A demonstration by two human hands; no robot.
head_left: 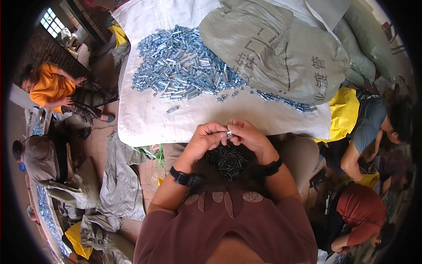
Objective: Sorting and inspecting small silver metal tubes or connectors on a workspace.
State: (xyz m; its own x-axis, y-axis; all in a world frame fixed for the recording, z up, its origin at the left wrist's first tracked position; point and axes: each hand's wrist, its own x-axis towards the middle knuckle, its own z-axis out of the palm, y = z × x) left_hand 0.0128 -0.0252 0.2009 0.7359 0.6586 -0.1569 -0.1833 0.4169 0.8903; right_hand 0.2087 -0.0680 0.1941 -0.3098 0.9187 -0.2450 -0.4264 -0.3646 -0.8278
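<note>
Close together in front of my chest, my left hand (208, 138) and my right hand (246, 133) pinch a small shiny metal sleeve (229, 133) between their fingertips. Most of the piece is covered by the fingers. Below the hands, a heap of thin black rods (228, 163) lies in my lap, partly hidden by my wrists. Just beyond my hands is the cloth-covered table (145, 125), where a wide pile of bluish-silver metal sleeves (184, 66) is spread. One loose sleeve (172, 110) lies apart from the pile, toward the near edge.
A grey-green woven sack (281, 53) covers the pile's right part. Fuller sacks (367, 39) stand behind it. People sit at both sides: one in orange (55, 88) at left, another in red (362, 209) at right. Crumpled sacks (116, 176) lie on the brick floor.
</note>
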